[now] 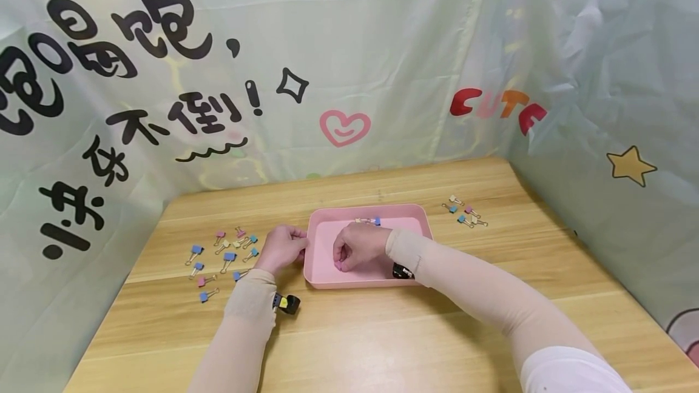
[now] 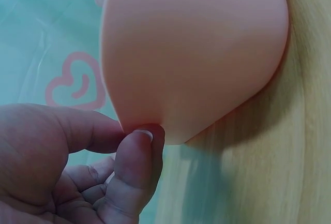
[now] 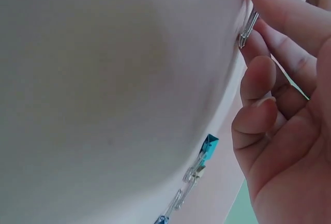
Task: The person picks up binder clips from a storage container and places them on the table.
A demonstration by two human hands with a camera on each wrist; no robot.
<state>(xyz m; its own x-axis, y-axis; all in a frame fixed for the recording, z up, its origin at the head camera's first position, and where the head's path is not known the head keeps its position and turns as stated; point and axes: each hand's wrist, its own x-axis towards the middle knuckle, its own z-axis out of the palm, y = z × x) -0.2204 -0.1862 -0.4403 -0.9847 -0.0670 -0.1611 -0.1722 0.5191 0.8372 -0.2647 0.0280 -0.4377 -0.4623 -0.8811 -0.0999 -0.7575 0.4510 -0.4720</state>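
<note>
A pink tray lies on the wooden table, its near side toward me. My left hand pinches the tray's left rim between thumb and fingers, as the left wrist view shows of the tray wall. Over the tray's inside, my right hand pinches a pink binder clip low at the tray floor. The clip's silver wire handles stick out between the fingertips in the right wrist view. Along the tray's far side lie several more binder clips, one with a blue body and another teal.
Left of the tray, several blue, pink and cream binder clips are scattered on the table. A smaller group of clips lies to the right. A printed curtain closes off the back and sides.
</note>
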